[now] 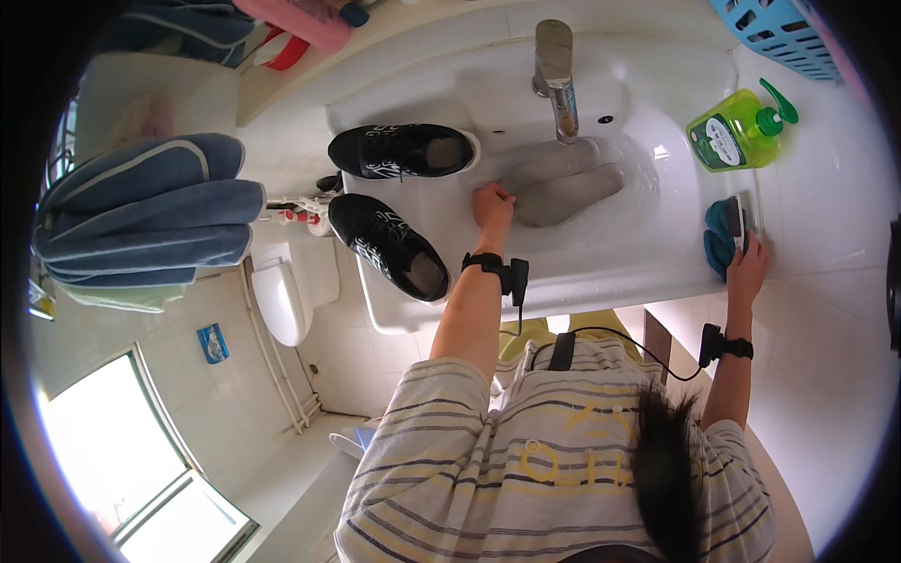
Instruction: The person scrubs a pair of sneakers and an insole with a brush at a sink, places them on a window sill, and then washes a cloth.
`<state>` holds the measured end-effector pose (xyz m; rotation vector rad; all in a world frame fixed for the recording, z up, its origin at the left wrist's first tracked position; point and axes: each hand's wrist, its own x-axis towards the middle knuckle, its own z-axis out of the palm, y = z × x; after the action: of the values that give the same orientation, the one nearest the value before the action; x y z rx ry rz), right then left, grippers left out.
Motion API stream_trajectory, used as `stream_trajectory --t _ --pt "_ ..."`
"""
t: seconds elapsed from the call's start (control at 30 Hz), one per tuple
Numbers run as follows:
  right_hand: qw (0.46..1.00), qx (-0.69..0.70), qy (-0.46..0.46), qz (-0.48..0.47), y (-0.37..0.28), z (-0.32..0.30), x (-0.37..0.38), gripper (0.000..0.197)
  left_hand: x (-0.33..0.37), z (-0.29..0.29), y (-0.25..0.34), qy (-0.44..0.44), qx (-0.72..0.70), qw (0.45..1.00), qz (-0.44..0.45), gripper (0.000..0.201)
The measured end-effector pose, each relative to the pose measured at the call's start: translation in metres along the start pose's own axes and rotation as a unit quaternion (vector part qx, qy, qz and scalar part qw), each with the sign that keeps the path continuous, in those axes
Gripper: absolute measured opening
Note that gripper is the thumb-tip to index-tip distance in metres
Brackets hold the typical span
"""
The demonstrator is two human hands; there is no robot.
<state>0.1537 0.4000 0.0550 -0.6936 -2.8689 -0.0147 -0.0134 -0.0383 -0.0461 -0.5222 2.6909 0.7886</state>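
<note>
Two grey insoles (571,195) lie side by side in shallow water in the white sink (413,314). My left hand (493,206) is closed at the left end of the nearer insole, its fingertips pinching the edge. On the sink's right ledge is a scrub brush (721,235) with a blue body and pale bristles. The fingers of my right hand (748,269) are bent around its near end. Two black sneakers with white markings rest on the left ledge, one sneaker (399,152) farther back and the other sneaker (389,246) nearer me.
A metal faucet (556,75) stands over the basin's back. At the right are a green pump bottle (741,129) and a blue basket (779,38). Blue towels (150,211) hang at the left, near a white toilet (282,300). A pink bottle (300,21) sits on the back-left shelf.
</note>
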Motion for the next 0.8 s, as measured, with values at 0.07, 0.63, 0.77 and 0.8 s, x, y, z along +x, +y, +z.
stream_trajectory --t 0.07,0.63,0.77,0.8 --pt "1.0 0.007 0.001 -0.005 -0.001 0.003 0.001 0.042 -0.01 0.004 -0.005 -0.014 -0.068 0.997 0.026 0.014" --pt "0.985 0.102 -0.061 0.122 0.076 0.02 0.008 0.038 -0.092 -0.118 0.076 0.149 -0.031 0.829 0.538 0.024" --pt "0.996 0.043 0.06 -0.059 -0.03 -0.045 0.018 0.051 -0.104 -0.132 0.082 0.157 -0.031 0.819 0.551 0.024" --pt "0.981 0.168 0.036 -0.093 -0.053 -0.05 0.02 0.056 -0.107 -0.134 0.084 0.166 -0.027 0.82 0.547 0.024"
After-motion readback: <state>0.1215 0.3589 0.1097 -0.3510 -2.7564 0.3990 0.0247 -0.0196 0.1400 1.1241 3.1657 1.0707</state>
